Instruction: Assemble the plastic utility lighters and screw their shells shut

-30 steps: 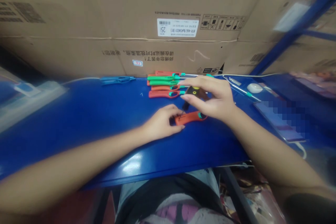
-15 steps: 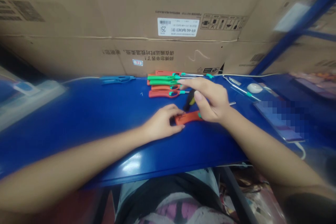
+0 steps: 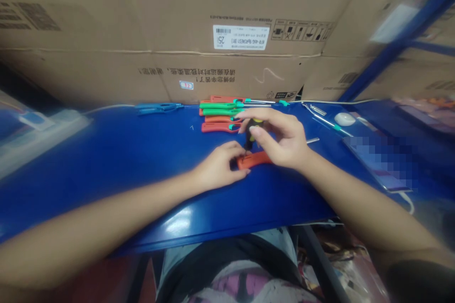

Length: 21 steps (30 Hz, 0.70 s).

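Observation:
My left hand (image 3: 227, 163) pinches the end of an orange long-nosed lighter (image 3: 254, 160) that lies on the blue table. Above that same lighter, my right hand (image 3: 279, 137) is closed around a short black and yellow screwdriver (image 3: 250, 136). The screwdriver points down at the lighter's handle close to my left fingertips; its tip is too small to make out. My right hand covers the middle of the lighter, and a metal tube end (image 3: 313, 140) shows beyond it. Just behind lie several orange lighters (image 3: 216, 127) and green lighters (image 3: 218, 111) side by side.
A large cardboard box (image 3: 142, 33) stands along the back. Blue lighters (image 3: 159, 108) lie at the back left, near a pale plastic tray (image 3: 46, 128). To the right are loose metal tubes (image 3: 329, 122), a white round object (image 3: 344, 119) and a phone (image 3: 380, 163) with a cable.
My right hand has brought the screwdriver left and more upright, over the lighter's handle. My left hand and the lighter stay where they were.

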Motion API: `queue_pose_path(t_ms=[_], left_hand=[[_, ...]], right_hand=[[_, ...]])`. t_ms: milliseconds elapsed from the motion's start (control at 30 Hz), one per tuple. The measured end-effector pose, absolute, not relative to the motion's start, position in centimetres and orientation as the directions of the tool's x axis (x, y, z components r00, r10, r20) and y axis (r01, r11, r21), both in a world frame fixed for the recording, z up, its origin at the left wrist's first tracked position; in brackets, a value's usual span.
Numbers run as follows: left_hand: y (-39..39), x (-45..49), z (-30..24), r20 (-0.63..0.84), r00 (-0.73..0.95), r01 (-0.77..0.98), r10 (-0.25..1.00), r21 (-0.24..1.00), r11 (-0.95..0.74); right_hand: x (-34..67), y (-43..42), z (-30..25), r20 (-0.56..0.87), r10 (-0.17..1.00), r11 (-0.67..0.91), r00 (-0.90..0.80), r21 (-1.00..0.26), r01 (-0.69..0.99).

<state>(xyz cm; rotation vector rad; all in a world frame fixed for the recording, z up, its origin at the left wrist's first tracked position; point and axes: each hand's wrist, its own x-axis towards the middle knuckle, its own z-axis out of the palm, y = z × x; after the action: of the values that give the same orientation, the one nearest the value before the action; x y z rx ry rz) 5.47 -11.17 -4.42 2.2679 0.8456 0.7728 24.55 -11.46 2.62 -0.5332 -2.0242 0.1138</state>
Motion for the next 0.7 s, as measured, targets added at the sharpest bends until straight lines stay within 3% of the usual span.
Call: queue_pose_path(t_ms=[133,167,300,367,500,633,700], left_hand=[[-11.19,5.44,-4.42,0.303,0.626,0.375,0.719,0.691,-0.618],[-11.20,5.43,-4.43,0.308,0.625,0.371,0.717,0.691,-0.620],[-11.19,5.42,-4.53,0.312,0.627,0.367,0.713,0.690,-0.624],[-11.16,5.43,-4.57,0.306,0.628,0.375,0.716,0.687,-0.622],[-11.17,5.44,-4.47,0.300,0.633,0.378,0.713,0.684,-0.623],[-11.18,5.41,-4.41,0.302,0.628,0.371,0.718,0.694,-0.616],[-11.15,5.40,-4.45,0.300,0.630,0.371,0.716,0.694,-0.617]], right_hand=[[24.88,-11.31,2.42,0.897,0.216,0.907,-0.387,-0.037,0.419],[24.96,-11.32,2.43,0.881,0.235,0.909,-0.410,-0.049,0.414],[24.86,-11.44,2.64,0.759,0.433,0.893,-0.487,-0.288,0.346],[24.78,-11.42,2.67,0.776,0.430,0.889,-0.462,-0.276,0.364],[24.87,-11.34,2.70,0.854,0.314,0.884,-0.416,-0.102,0.457],[24.68,-11.36,2.70,0.773,0.432,0.889,-0.464,-0.277,0.365],[24.60,-11.26,2.59,0.798,0.430,0.889,-0.421,-0.292,0.353]])
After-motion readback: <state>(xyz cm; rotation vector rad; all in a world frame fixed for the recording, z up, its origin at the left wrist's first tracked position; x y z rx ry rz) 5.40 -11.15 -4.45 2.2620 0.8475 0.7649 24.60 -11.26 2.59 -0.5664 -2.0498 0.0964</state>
